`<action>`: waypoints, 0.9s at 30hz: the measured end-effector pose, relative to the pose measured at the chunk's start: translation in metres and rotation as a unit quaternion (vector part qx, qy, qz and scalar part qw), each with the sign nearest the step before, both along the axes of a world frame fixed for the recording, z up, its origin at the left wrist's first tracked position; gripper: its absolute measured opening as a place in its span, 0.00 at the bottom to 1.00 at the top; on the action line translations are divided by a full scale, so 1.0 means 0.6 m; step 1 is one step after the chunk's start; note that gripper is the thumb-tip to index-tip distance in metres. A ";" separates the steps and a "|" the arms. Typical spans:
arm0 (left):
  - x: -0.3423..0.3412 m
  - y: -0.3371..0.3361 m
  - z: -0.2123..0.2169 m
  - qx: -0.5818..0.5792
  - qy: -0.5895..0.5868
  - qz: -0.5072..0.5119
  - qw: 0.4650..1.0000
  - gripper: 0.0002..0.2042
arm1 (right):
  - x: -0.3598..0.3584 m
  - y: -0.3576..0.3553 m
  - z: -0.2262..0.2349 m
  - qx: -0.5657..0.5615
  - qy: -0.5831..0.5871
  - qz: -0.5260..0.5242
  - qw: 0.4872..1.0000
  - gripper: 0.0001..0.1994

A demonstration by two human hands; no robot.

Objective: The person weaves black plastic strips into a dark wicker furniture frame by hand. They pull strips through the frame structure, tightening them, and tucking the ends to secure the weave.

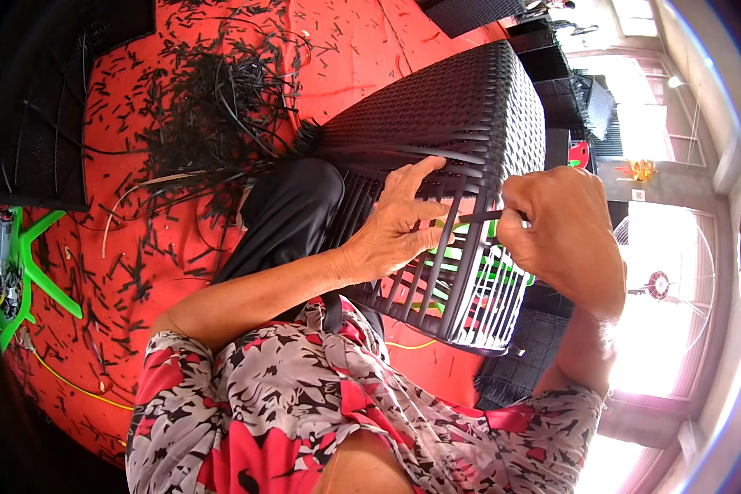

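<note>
A large black woven piece point(420, 99), like a rattan-style furniture part, leans in front of me. Its far portion is tightly woven; nearer my body only spaced bars show. My right hand point(564, 235) is closed at the right edge, pinching a dark flat strip point(479, 216) that runs from the bars into its fingers. My left hand point(399, 222) lies against the bars with its fingers stretched apart, the index finger reaching up to the lower edge of the weave. Part of the strip is hidden inside my right fist.
Loose black strips point(235, 99) lie heaped on the red floor covering point(337, 33), with short offcuts scattered around. A bright green stand point(49, 276) is at the left, and a yellow cord point(78, 393) crosses the floor. More dark woven pieces point(543, 62) stand behind; a fan point(659, 284) is at the right.
</note>
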State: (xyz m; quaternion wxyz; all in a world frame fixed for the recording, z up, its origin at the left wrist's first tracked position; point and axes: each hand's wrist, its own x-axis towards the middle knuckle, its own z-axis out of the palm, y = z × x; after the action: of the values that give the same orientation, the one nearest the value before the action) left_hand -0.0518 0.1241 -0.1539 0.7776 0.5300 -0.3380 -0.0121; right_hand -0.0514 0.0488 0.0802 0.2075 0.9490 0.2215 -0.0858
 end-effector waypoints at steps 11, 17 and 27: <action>-0.014 -0.004 0.011 -0.015 0.021 0.040 0.999 0.19 | -0.001 0.016 -0.013 -0.051 0.021 0.078 0.995 0.07; -0.019 0.001 0.012 -0.022 0.022 0.017 0.999 0.18 | -0.002 0.021 -0.012 -0.010 0.054 0.057 0.997 0.08; -0.018 -0.010 0.003 -0.050 0.034 0.021 0.998 0.14 | 0.011 0.004 -0.044 0.107 0.080 -0.021 0.991 0.10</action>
State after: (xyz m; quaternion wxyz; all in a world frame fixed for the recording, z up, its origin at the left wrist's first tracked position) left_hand -0.0626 0.1180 -0.1519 0.8143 0.4969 -0.3001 0.0032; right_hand -0.0447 0.0510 0.0539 0.0846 0.9602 0.2250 -0.1421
